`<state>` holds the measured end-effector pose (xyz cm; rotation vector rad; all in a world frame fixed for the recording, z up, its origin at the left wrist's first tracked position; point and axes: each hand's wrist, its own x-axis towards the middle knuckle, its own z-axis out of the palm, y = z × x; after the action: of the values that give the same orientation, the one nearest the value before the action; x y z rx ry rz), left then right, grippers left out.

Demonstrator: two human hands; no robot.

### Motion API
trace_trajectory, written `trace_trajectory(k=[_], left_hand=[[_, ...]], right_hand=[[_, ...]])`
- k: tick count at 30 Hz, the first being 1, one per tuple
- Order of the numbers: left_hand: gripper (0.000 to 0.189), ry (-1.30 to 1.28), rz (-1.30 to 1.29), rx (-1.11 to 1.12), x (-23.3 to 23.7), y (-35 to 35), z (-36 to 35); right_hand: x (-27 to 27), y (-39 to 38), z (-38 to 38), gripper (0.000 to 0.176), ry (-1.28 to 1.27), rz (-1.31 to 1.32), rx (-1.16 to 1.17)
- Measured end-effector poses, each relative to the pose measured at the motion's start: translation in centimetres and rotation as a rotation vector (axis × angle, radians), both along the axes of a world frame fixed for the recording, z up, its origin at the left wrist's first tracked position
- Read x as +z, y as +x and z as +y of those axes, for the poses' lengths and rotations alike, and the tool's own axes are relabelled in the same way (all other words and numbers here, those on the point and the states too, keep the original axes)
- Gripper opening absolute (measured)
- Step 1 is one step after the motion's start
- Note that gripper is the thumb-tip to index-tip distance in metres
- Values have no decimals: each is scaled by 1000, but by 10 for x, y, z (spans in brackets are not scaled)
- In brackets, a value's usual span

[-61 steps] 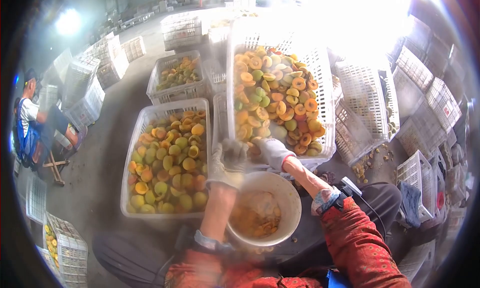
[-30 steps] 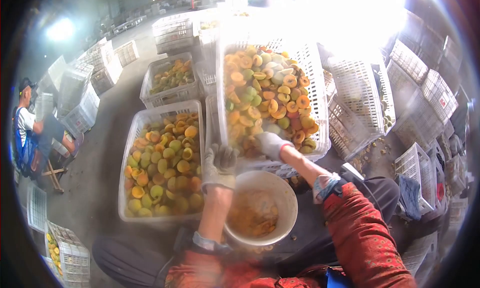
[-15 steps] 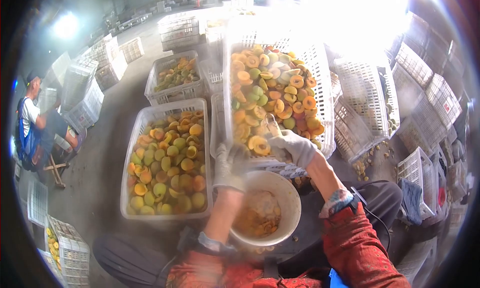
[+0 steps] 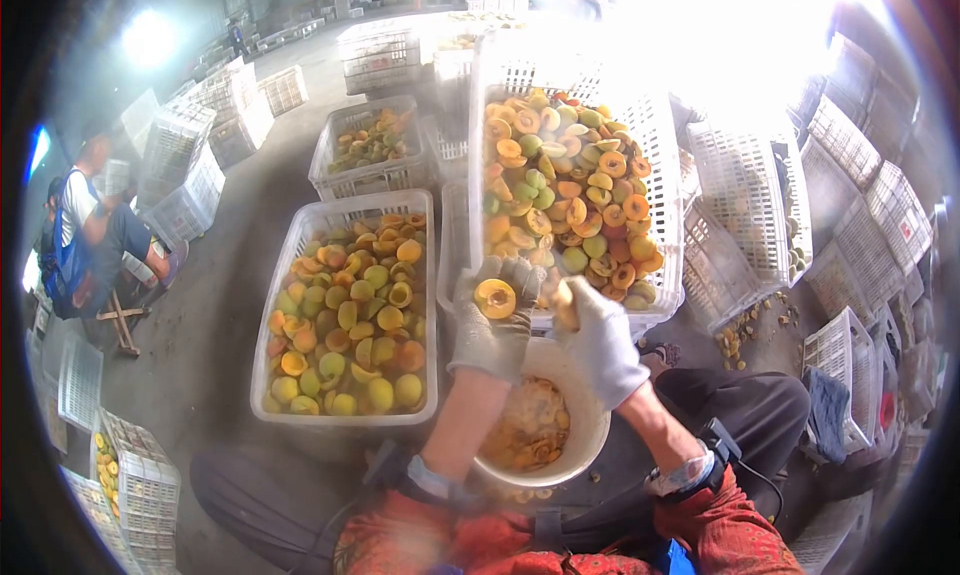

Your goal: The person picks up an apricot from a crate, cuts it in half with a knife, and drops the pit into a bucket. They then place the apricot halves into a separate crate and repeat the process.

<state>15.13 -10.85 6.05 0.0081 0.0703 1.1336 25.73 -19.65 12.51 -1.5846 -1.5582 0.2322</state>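
My left hand (image 4: 497, 320), in a whitish knit glove, is closed around an apricot half (image 4: 495, 298), its cut face up with a brown hollow in the middle. Just right of it, my gloved right hand (image 4: 605, 347) is closed on a small tan-handled tool (image 4: 566, 305); its tip is blurred. Both hands are over the near edge of a large white crate (image 4: 668, 180) heaped with apricot halves (image 4: 560, 175). Below them stands a white bucket (image 4: 592, 437) with orange fruit scraps (image 4: 525, 430) inside.
To the left is a translucent white tub (image 4: 262, 375) of apricot halves, with a smaller fruit crate (image 4: 325, 182) behind it. White crates (image 4: 735, 200) lean at right, near fruit pieces (image 4: 740, 335) on the floor. A seated person (image 4: 95, 225) is at far left.
My hands have come back from the crate toward me and the bucket. The left hand has turned so the apricot half in it shows. The whole view has shifted slightly.
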Motion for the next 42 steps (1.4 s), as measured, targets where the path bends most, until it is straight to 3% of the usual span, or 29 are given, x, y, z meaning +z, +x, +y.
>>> trace_trajectory(k=[1, 3, 5, 8, 14, 18, 24, 26, 27, 28, 30, 32, 34, 35, 37, 38, 41, 42], left_hand=[[28, 120, -49, -41, 6, -1, -3], [31, 239, -98, -86, 26, -2, -12], [35, -102, 207, 59, 50, 3, -23], [37, -8, 179, 72, 50, 3, -27], [41, -15, 408, 172, 56, 1, -37], [40, 35, 424, 203, 53, 1, -36], [44, 0, 456, 179, 43, 4, -34], [45, 35, 518, 166, 43, 5, -36], [45, 38, 518, 161, 44, 6, -37], [45, 94, 587, 115, 51, 5, -41], [46, 154, 653, 61, 64, 1, -45], [44, 368, 954, -49, 76, -5, -43], [43, 294, 911, -88, 87, -7, -44], [41, 216, 867, -124, 88, -8, -44], [38, 129, 817, -73, 86, -8, -47], [36, 45, 757, -18, 84, -7, -48], [38, -33, 689, 47, 75, -10, -52], [42, -73, 677, 63, 70, -9, -49]], right_hand=[[-21, -4, 1, 18, -15, -102, -61], [-30, -17, -7, 24, -53, 8, -13], [-37, -23, -6, 32, -88, -46, -51], [-33, -28, -10, 40, -62, -19, -25], [-39, -36, -10, 39, -70, 6, -41], [-44, -34, -9, 34, -53, 103, -11], [-42, -14, -11, 26, -64, 24, 143], [-36, -3, -7, 23, -21, 63, 377], [-28, 4, -10, 23, -19, 63, 371], [-6, 7, -16, 22, -288, 270, 392], [6, 20, -20, 21, -476, 325, 430], [11, 31, -22, 21, -567, 349, 406], [-9, 43, -18, 28, -383, 66, 408], [-17, 43, -17, 28, -384, 73, 409], [-28, 38, -18, 37, -333, -215, 284], [-32, 35, -20, 44, -307, -250, 283], [-30, 20, -28, 45, -364, -208, 312], [-48, 20, -28, 36, -290, -223, 310]])
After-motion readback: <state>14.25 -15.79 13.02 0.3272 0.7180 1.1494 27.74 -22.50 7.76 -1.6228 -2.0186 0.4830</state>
